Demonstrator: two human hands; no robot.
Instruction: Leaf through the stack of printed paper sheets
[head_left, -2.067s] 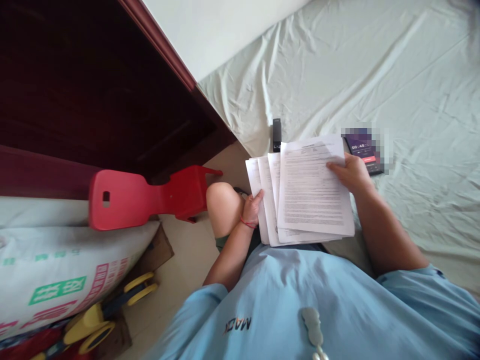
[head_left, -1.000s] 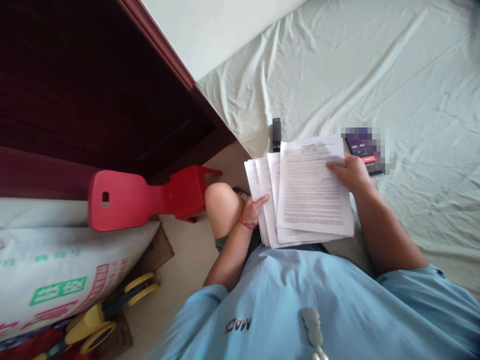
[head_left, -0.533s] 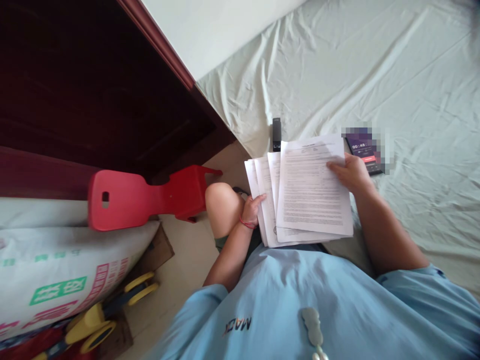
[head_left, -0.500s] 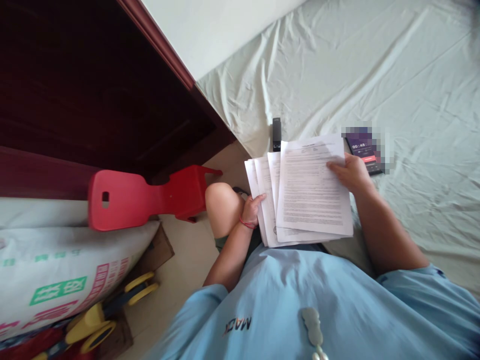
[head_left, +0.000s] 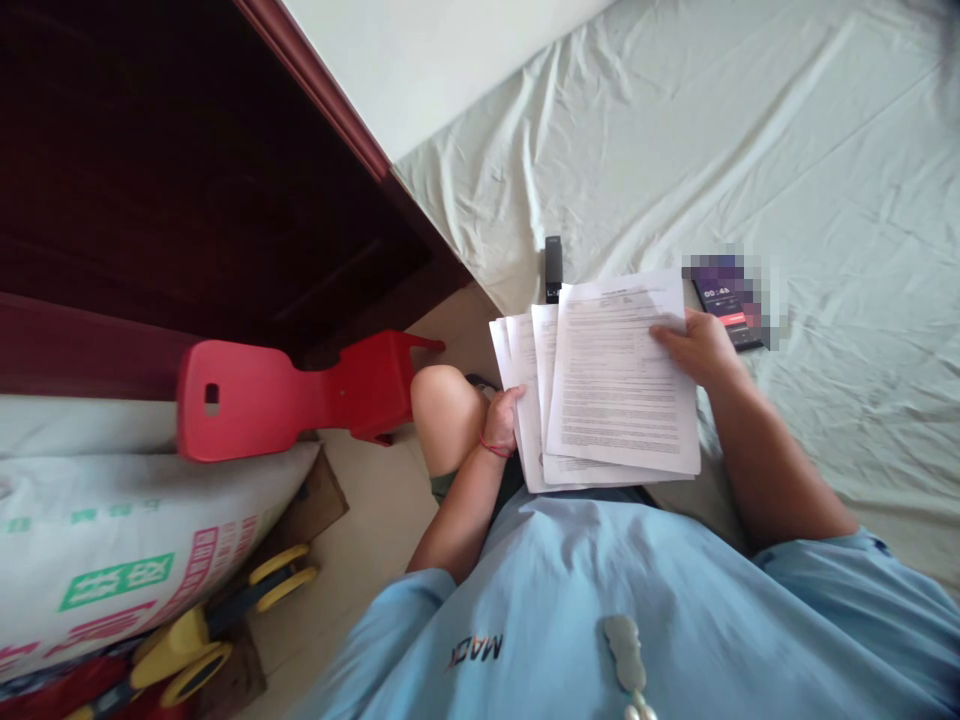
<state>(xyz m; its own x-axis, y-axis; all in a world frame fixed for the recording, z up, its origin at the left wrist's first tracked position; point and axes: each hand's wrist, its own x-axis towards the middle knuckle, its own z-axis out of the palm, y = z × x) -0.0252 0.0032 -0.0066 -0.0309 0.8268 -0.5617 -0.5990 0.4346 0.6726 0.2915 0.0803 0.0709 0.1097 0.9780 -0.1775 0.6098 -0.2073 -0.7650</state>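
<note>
I hold a fanned stack of printed paper sheets (head_left: 615, 380) over my lap at the edge of a bed. My left hand (head_left: 501, 420), with a red band at the wrist, grips the stack's left edge, fingers curled over the sheets. The fingers of my right hand (head_left: 697, 345) are pinched on the upper right part of the top sheet. A small black device (head_left: 553, 268) lies on the sheet just beyond the papers. A phone with a lit screen (head_left: 726, 300) lies beside my right hand.
The pale wrinkled bed sheet (head_left: 750, 150) fills the right side. A dark wooden headboard (head_left: 187, 190) stands at left. A red plastic stool (head_left: 285, 395) lies by my knee. A printed sack (head_left: 112, 540) and a yellow-wheeled toy (head_left: 217, 630) sit at lower left.
The top sheets have slid slightly left and closer together, narrowing the fan. My left thumb has drawn back toward the stack's edge. Both hands keep their grip.
</note>
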